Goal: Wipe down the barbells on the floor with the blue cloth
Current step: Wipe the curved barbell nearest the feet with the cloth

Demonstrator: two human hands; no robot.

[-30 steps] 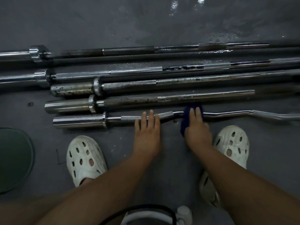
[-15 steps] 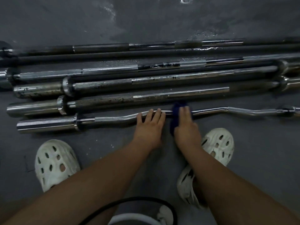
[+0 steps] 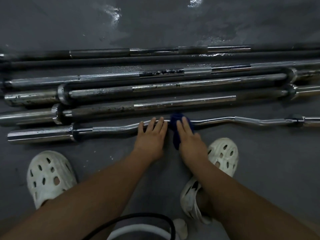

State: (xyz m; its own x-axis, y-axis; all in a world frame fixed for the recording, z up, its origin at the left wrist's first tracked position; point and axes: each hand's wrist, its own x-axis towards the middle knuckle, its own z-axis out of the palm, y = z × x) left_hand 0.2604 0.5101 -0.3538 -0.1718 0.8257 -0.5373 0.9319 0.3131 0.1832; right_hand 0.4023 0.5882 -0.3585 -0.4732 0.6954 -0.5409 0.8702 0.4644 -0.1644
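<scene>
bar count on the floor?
6, lying parallel: curl bar nearest the hands, then four straight barbells, plus a dark bar. More may lie outside the view.

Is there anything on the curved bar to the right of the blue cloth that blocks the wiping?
Nothing visible does. Right of the blue cloth under the right hand, the curved bar lies bare up to its collar.

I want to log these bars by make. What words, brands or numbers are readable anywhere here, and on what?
None readable.
Curl bar, straight barbells: no markings visible.
Blue cloth, white clogs: no lettering visible.
</scene>
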